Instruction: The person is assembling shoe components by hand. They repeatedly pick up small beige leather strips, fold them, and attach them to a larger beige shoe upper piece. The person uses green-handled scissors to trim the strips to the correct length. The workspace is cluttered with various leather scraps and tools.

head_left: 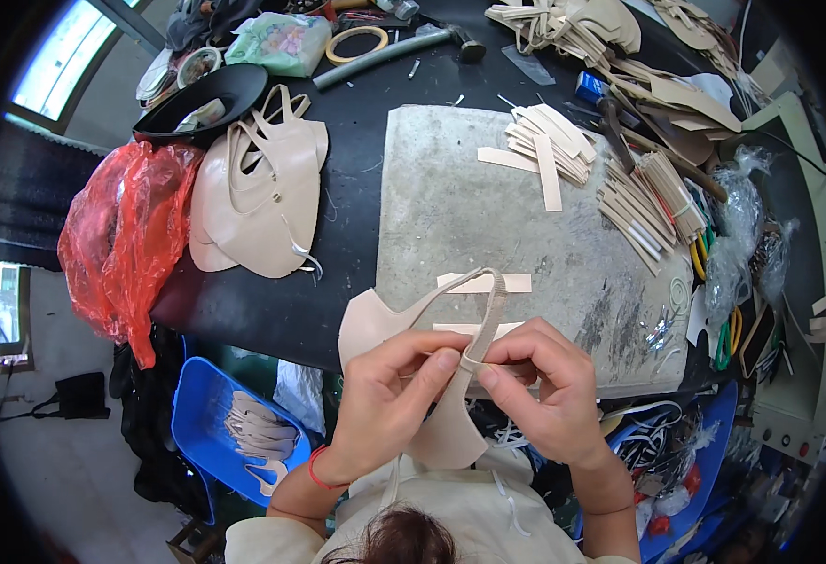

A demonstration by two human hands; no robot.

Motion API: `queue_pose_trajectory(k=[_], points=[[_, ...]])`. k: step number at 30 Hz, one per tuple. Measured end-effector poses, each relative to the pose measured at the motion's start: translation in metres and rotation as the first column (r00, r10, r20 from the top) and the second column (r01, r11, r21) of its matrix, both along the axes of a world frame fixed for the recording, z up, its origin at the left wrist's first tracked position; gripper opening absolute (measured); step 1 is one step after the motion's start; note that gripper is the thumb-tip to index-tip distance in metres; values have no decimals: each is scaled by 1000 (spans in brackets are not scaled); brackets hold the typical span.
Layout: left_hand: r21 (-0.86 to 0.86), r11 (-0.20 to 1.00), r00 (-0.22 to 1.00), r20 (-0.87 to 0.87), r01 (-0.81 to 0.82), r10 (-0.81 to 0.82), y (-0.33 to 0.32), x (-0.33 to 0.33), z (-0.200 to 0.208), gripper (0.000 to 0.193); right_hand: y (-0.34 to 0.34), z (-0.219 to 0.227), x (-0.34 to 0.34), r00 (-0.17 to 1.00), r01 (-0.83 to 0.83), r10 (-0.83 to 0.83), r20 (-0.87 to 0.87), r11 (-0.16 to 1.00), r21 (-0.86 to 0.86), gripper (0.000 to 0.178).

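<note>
Between my hands is a beige leather piece [450, 440] with broad ends and a narrow strap [491, 299] that curves up into an arch. My left hand [380, 404] is closed, its thumb and forefinger pinching the strap from the left. From the other side my right hand [556, 395] pinches at the same spot, where a small light band [471, 364] crosses the strap; whether the band goes all the way round is hidden by the fingers. Just beyond them, two flat beige leather strips [516, 283] lie on a worn grey slab [422, 202].
Stacked beige leather pieces [267, 207] lie left, beside a red plastic bag [131, 235] and black dish [164, 117]. Leather strips [563, 141] are heaped at the slab's far right. A hammer [385, 58] lies at the back. Blue bins [192, 404] stand below the table edge.
</note>
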State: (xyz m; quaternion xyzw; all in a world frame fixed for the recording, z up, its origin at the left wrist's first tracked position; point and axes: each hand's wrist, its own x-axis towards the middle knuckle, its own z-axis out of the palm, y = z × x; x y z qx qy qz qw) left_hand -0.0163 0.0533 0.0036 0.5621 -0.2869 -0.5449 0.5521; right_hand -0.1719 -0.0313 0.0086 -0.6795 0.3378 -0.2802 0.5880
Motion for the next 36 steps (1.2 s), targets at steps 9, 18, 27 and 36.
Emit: queue_pose_trajectory(k=[9,18,27,36], points=[[10,999,990,-137,41,-40,5,-4,-12,25,21,-13,-8,976,219,-220,-10,970,107,24],[48,999,989,-148,-5,12,4,-12,-14,25,18,-15,-6,983,185,-185,-6,983,21,20],[77,992,993,-64,100,-95,2,-19,-15,17,19,-15,-2,942,322,-322,-91,947,-21,27],[15,1000,972,234,5,-9,-17,-11,-2,16,-22,-6,-26,968,219,-241,65,945,242,23]])
